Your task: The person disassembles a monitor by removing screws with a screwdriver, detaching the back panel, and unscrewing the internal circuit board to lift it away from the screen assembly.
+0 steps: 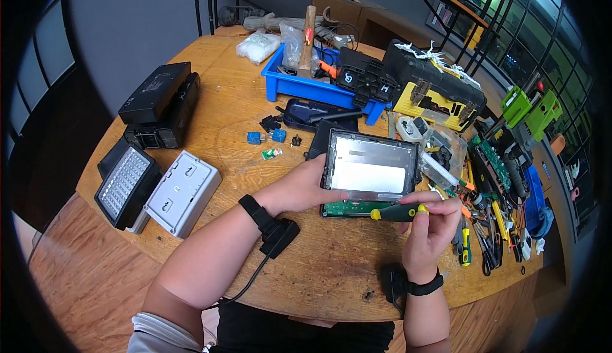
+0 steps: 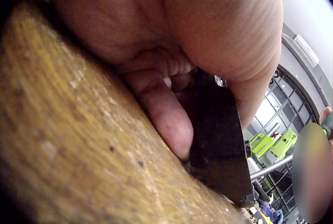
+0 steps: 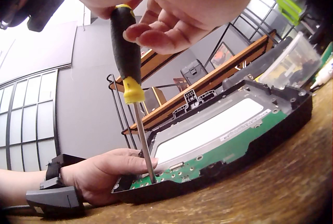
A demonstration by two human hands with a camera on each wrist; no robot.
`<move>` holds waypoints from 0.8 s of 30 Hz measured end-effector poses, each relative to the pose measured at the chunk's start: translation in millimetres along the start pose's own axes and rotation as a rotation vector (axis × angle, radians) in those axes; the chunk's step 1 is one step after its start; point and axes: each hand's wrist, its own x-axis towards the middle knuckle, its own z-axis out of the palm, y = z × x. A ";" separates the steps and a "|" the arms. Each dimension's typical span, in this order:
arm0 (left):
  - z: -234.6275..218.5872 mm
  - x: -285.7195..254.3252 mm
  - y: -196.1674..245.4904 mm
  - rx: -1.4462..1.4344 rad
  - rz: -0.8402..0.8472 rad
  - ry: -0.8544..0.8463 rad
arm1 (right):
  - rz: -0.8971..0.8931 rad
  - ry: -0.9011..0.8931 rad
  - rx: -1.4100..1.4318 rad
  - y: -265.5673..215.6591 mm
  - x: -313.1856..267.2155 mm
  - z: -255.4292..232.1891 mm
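A black device housing (image 1: 326,165) lies opened on the table, showing a silver metal plate (image 1: 370,177) and a green circuit board (image 1: 347,209) along its near side. My left hand (image 1: 298,187) grips the housing's left edge, thumb on top near the board. In the left wrist view its fingers (image 2: 169,122) curl against the black side wall. Between the fingers and thumb of my right hand (image 1: 428,228) is a screwdriver (image 3: 126,52) with a dark and yellow handle. Its shaft slants down, with the tip at the board's left corner, close to my left thumb, in the right wrist view.
Blue connectors (image 1: 256,138) and small black parts lie beyond the housing. A blue bin (image 1: 306,89) with a hammer (image 1: 308,40) stands farther back, beside a black and yellow toolbox (image 1: 440,79). Loose tools crowd the right side. Black units and a white box (image 1: 185,193) sit left.
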 end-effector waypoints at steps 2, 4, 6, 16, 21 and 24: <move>-0.2 -0.1 0.8 0.009 0.004 0.002 | -0.002 0.001 -0.001 -0.3 0.2 0.6; -0.1 0.1 0.0 0.007 0.001 -0.004 | 0.008 0.012 0.003 -1.0 0.3 1.5; -0.1 -0.2 0.7 0.005 0.001 -0.002 | 0.007 0.011 0.004 -0.9 0.2 1.2; -0.5 0.5 -0.4 0.036 0.000 0.000 | 0.006 -0.007 0.011 -0.2 -0.3 -0.4; -0.2 0.9 -2.8 0.009 0.001 -0.002 | 0.007 -0.004 0.002 -0.1 -0.3 -0.3; 0.0 0.8 -3.2 0.003 0.009 -0.001 | 0.007 -0.006 0.003 0.2 -0.5 -0.5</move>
